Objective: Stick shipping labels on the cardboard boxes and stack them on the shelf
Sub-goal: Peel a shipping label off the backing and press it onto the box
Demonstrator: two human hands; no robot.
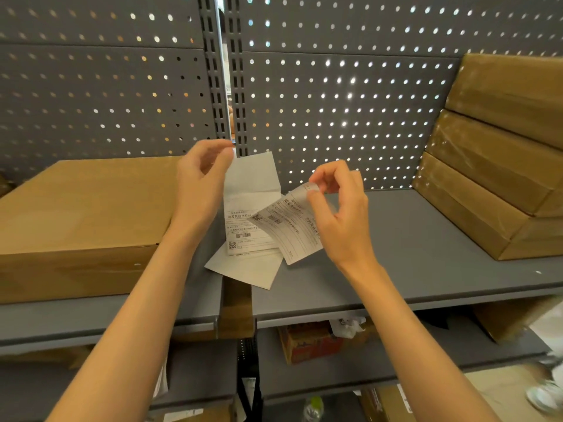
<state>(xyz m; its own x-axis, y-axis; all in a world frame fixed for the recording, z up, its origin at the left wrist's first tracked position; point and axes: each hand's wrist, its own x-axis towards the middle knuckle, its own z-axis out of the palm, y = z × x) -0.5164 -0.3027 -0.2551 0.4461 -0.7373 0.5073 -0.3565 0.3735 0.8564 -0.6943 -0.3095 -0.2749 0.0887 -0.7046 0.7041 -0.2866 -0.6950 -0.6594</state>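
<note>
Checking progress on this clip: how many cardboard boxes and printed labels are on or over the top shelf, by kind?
Stacked cardboard boxes at right: 3
Single cardboard box at left: 1
Printed labels: 2, one on the strip in the left hand, one peeling in the right hand
Total: 6

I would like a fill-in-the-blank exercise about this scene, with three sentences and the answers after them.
1. The right hand peels a printed label off the strip, and the left hand holds the strip's ____ end.
2. The stack of boxes on the right side of the shelf counts ____ boxes.
3. The single box lies to the ____ of the hands.

Answers: upper; three; left
</note>
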